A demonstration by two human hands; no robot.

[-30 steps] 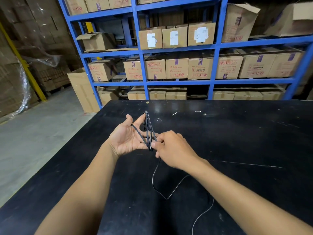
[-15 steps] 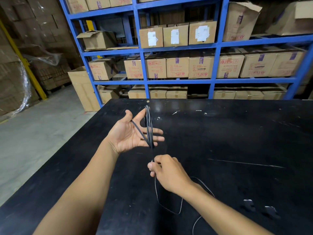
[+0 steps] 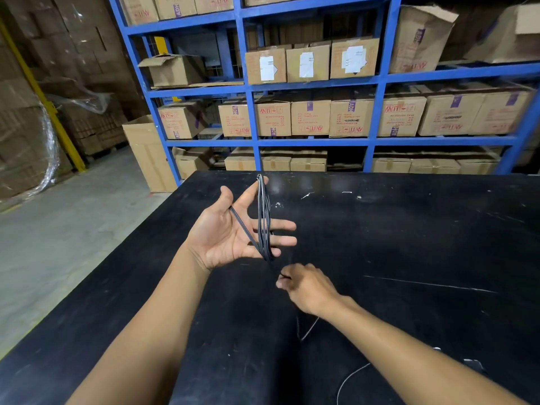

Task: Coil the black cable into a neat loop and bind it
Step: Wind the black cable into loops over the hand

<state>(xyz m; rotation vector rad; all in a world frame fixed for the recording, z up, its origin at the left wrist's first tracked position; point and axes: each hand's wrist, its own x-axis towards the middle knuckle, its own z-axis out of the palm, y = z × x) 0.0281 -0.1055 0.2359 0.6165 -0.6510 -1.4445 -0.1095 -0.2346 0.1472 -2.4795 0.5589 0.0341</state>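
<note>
- My left hand (image 3: 225,238) sits just left of the frame's centre, palm up, with fingers straight and spread. I judge I hold it that way so it works as a former for the coil.
- The black cable (image 3: 264,223) is wound lengthwise over that hand. It runs from the tip of my forefinger at the top down to the little-finger edge at the bottom, which gives every turn the same length.
- One strand crosses my palm on a slant from the crook of my thumb. That is probably the starting end, trapped so it cannot slip.
- My right hand (image 3: 309,290), just below the coil, has its fingers curled and pinches the cable's free run between thumb and forefinger. I think this feeds the next turn under light tension.
- The loose tail (image 3: 309,328) trails from under that hand across the black table (image 3: 409,244) toward the bottom of the frame, so some length is not yet wound.
- By my count there is one cable and two hands. About four strands lie side by side in the coil, though they overlap too closely to be sure.
- I see no tie or band for binding.
- A blue rack (image 3: 254,118) of cardboard boxes (image 3: 309,116) fills the top of the frame.
</note>
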